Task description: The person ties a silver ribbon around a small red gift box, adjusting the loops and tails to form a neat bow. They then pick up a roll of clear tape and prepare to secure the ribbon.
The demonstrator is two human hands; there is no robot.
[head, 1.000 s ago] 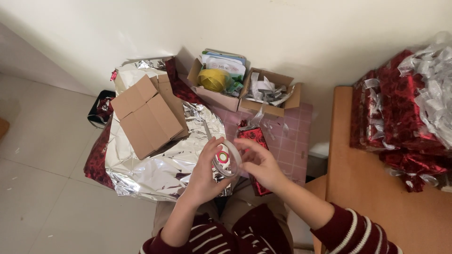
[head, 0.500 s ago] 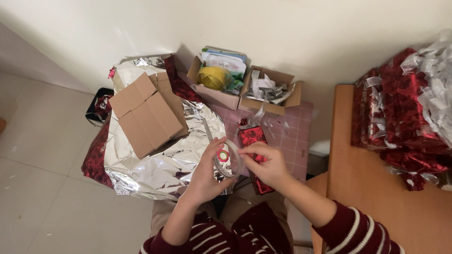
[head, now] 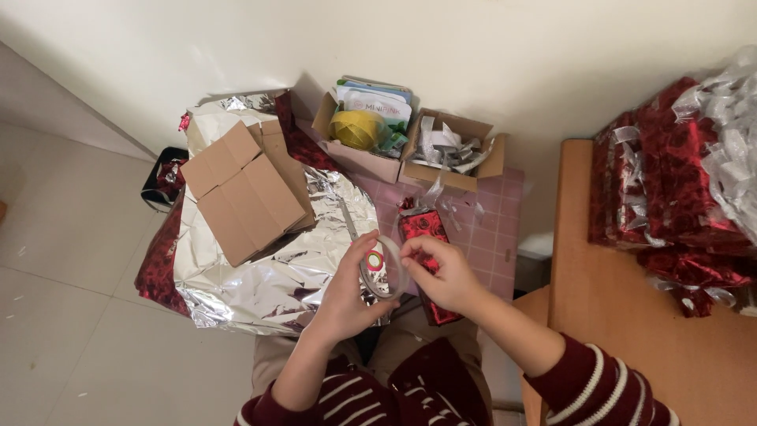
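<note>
Seen from above, left hand (head: pixel 347 296) gripping a clear roll of sticky tape (head: pixel 382 268), right hand (head: pixel 441 272) fingertips pinched at its rim, seemingly finding the tape's end, above crinkled silver foil wrapping paper (head: pixel 268 276) bearing a flattened brown cardboard box (head: pixel 244 193).

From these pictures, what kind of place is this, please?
Probably a room at home used for gift wrapping: silver foil paper and a cardboard box lie on the tiled floor, wrapped red parcels sit on a wooden table, and both hands hold a tape roll.
</note>
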